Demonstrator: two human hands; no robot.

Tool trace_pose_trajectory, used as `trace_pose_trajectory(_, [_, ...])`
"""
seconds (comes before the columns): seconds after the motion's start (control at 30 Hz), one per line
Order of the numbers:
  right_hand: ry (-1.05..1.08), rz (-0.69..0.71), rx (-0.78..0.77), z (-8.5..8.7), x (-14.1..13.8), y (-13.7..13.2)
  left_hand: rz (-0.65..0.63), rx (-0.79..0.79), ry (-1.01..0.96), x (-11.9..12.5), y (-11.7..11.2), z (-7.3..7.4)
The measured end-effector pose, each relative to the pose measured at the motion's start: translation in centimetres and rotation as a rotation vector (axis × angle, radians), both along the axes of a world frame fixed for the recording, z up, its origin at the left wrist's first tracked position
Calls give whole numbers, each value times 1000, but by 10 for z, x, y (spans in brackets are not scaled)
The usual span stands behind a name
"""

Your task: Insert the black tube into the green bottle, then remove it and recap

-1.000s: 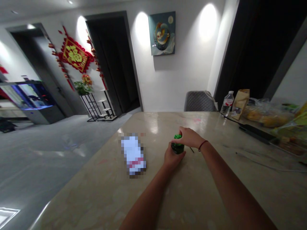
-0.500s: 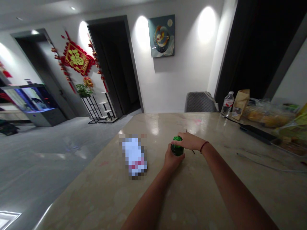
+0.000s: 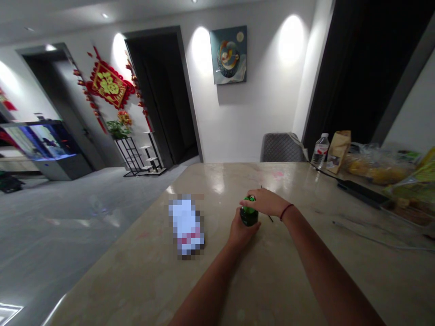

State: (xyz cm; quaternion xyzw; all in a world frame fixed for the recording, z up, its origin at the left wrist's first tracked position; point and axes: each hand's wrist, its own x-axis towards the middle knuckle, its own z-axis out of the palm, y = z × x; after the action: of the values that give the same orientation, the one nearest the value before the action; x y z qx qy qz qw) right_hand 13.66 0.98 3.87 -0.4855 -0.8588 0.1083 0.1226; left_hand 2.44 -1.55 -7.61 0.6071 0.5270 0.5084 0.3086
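Observation:
A small dark green bottle [image 3: 248, 217] stands upright on the beige marble table [image 3: 272, 280]. My left hand [image 3: 239, 228] is wrapped round its lower body from the near side. My right hand [image 3: 265, 203], with a red cord at the wrist, lies over the bright green cap [image 3: 249, 199] with its fingers curled on it. A thin dark stick [image 3: 271, 219] lies on the table just right of the bottle, partly hidden by my right wrist.
A blurred white item [image 3: 186, 224] lies on the table left of the bottle. At the far right stand a water bottle [image 3: 320, 151], a brown paper bag [image 3: 337, 146], plastic food bags [image 3: 380, 165] and a black bar [image 3: 362, 193]. A grey chair [image 3: 281, 147] stands behind the table.
Both hands stay on the green bottle. My right hand has lowered flatter over the cap. The view has tipped slightly, so the bottle sits a little lower in the picture.

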Motion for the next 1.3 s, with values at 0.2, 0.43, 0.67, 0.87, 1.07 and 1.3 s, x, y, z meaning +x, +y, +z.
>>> trace_pose_trajectory(0.2, [-35,24,44,3,3,-2,-13,37,8,0,3,-5])
trace_pose_trajectory(0.43, [-61,119,12,9,7,-5,-18,37,68,1,2,-7])
trace_pose_trajectory(0.67, [26,265,-12,13,19,-5,-36,6,120,1,0,-5])
trace_pose_trajectory(0.87, [158,209,-78,15,19,-2,-100,-5,121,-1,-2,-5])
trace_pose_trajectory(1.07, [168,-37,132,15,11,-7,-96,-33,122,0,0,-7])
trace_pose_trajectory(1.3, [51,-9,-1,14,13,-8,-94,-11,95,0,-2,-5])
